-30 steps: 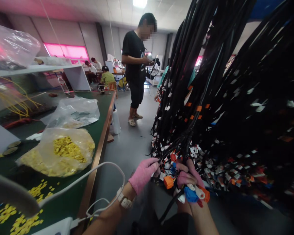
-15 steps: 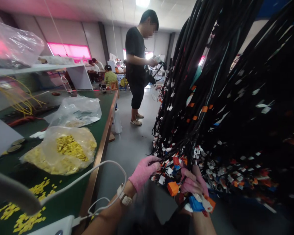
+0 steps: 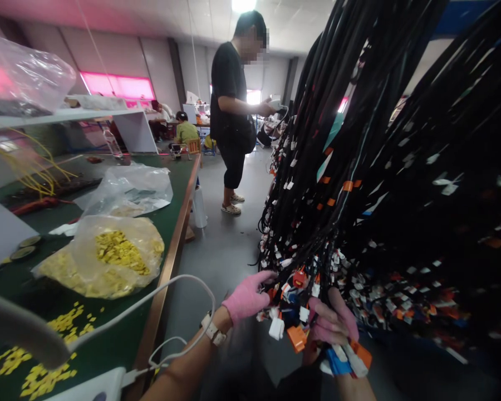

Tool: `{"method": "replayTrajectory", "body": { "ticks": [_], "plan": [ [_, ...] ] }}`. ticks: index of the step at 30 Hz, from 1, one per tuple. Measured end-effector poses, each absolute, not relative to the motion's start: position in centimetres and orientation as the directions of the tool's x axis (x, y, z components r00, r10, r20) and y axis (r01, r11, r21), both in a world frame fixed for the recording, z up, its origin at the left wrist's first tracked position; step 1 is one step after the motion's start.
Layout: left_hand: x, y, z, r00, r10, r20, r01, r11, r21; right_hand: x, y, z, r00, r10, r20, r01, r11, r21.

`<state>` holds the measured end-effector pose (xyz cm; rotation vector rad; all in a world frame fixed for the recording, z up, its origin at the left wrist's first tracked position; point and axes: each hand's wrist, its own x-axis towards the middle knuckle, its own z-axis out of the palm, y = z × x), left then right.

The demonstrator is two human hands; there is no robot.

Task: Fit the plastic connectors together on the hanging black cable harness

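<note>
Many black wire harnesses (image 3: 309, 184) hang in a thick mass on the right, their lower ends crowded with white, orange, red and blue connectors. My right hand (image 3: 334, 323), in a pink glove, is wrapped round harness ends at the bottom of the near bunch. A blue connector (image 3: 338, 362) and an orange connector (image 3: 361, 353) stick out below its fingers. Another orange connector (image 3: 297, 338) hangs beside it. My left hand (image 3: 248, 298), also pink-gloved, reaches against the bunch's left side, thumb and forefinger apart; its fingertips are partly hidden among the wires.
A green-topped table (image 3: 142, 312) stands on the left. It carries a clear bag of yellow pieces (image 3: 121, 253), loose yellow pieces (image 3: 50, 373) and a white cable (image 3: 183, 277). Ahead, a person (image 3: 234, 111) stands in the aisle holding a white device; others sit farther back.
The connectors between my hands have swung and spread downward slightly. Both hands keep nearly the same places. The standing person has raised the white device a little.
</note>
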<state>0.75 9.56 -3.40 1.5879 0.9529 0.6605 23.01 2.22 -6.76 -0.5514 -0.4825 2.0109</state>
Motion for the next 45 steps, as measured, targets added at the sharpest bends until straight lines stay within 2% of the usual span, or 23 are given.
{"method": "replayTrajectory", "body": {
  "ticks": [5, 9, 12, 15, 17, 20, 22, 26, 30, 34, 37, 41, 43, 45],
  "plan": [
    [0.9, 9.3, -4.0, 0.54, 0.841, -0.041, 0.295, -0.144, 0.944, 21.7, 2.2, -5.3, -0.557, 0.83, 0.014, -0.807, -0.537, -0.244],
    [0.8, 9.4, -4.7, 0.558, 0.825, -0.091, 0.27, -0.077, 0.96, 21.5, 2.2, -5.6, -0.611, 0.786, 0.099, -0.79, -0.594, -0.152],
    [1.0, 9.4, -5.1, 0.563, 0.818, -0.12, 0.248, -0.029, 0.968, 21.6, 2.2, -6.0, -0.611, 0.783, 0.115, -0.79, -0.596, -0.143],
    [1.1, 9.3, -5.3, 0.587, 0.807, -0.053, 0.15, -0.044, 0.988, 21.7, 2.2, -6.2, -0.596, 0.798, 0.09, -0.797, -0.573, -0.193],
    [1.0, 9.2, -5.5, 0.612, 0.79, -0.037, 0.033, 0.021, 0.999, 21.7, 2.1, -6.3, -0.59, 0.806, 0.05, -0.793, -0.567, -0.224],
    [0.5, 9.1, -5.9, 0.624, 0.768, -0.144, -0.061, 0.232, 0.971, 21.9, 1.9, -6.3, -0.553, 0.833, -0.015, -0.801, -0.537, -0.265],
    [0.1, 9.0, -6.2, 0.624, 0.759, -0.184, -0.084, 0.299, 0.95, 22.2, 1.8, -6.3, -0.498, 0.863, -0.086, -0.804, -0.496, -0.328],
    [-0.3, 9.0, -5.9, 0.642, 0.749, -0.164, -0.119, 0.308, 0.944, 23.0, 1.5, -6.3, -0.328, 0.903, -0.279, -0.726, -0.43, -0.536],
    [-0.5, 9.0, -5.1, 0.629, 0.767, -0.128, -0.107, 0.249, 0.963, 22.8, 1.2, -6.2, -0.196, 0.925, -0.326, -0.675, -0.369, -0.639],
    [-0.7, 9.2, -5.1, 0.615, 0.778, -0.124, -0.106, 0.238, 0.966, 21.4, 0.8, -5.4, 0.01, 0.957, -0.288, -0.646, -0.214, -0.732],
    [-0.6, 9.5, -5.6, 0.618, 0.774, -0.136, -0.121, 0.264, 0.957, 20.6, 0.6, -4.4, 0.058, 0.974, -0.219, -0.572, -0.147, -0.807],
    [-0.5, 9.9, -6.2, 0.624, 0.771, -0.124, -0.134, 0.262, 0.956, 20.8, 0.3, -4.0, 0.206, 0.974, -0.091, -0.257, -0.036, -0.966],
    [-0.5, 10.0, -6.3, 0.619, 0.776, -0.121, -0.137, 0.258, 0.957, 21.3, 0.1, -5.0, 0.265, 0.964, 0.007, -0.081, 0.03, -0.996],
    [-0.4, 10.1, -6.5, 0.608, 0.785, -0.122, -0.138, 0.256, 0.957, 21.7, -0.3, -6.7, 0.283, 0.958, 0.053, 0.004, 0.054, -0.999]
  ]
}}
